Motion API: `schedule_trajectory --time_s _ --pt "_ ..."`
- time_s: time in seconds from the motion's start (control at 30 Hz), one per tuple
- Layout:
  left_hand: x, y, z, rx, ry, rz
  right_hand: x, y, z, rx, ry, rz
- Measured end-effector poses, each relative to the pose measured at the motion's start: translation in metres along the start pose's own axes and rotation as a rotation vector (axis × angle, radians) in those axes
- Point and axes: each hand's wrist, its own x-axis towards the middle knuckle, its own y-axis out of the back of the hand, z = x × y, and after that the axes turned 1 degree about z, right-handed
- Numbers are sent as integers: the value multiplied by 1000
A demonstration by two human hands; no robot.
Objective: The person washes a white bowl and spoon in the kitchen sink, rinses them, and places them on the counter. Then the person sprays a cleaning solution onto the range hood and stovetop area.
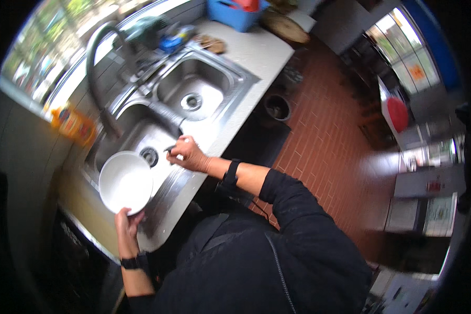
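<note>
A round white bowl [124, 180] is tilted over the near part of the left sink basin [136, 131], its pale inside facing up. My left hand [129, 224] grips its near rim, fingers partly hidden beneath it. To the right of the bowl, my right hand [191, 157] hovers by the edge of the sink, apart from the bowl. Its fingers are pinched together around something small and dark, too small to make out. A grey gooseneck faucet [91, 78] arches over the left basin, its spout pointing down behind the bowl. The basin's drain [149, 156] shows between bowl and right hand.
The right basin [206, 78] lies farther off. An orange-yellow bottle [72, 124] stands left of the faucet. On the far counter are a blue basket [235, 15] and a round woven tray [284, 27]. A bucket [277, 107] sits on the red tile floor [319, 136].
</note>
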Motion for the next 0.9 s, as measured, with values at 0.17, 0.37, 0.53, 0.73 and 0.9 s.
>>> schedule_trajectory --time_s 0.17,0.37,0.53,0.73,0.9 --pt "-26 -60 -7 252 -1 -156 -42 80 2 176 -60 -23" --pt "-56 -214 -38 510 -152 -222 -113 234 9 134 -4 323" --pt "-52 -356 -115 729 -198 -288 -197 383 69 -171 -138 506" --pt "-67 -508 -197 839 -118 -442 -254 484 133 -118 -92 509" --pt "-86 -630 -229 762 4 -515 -253 542 196 251 -196 543"
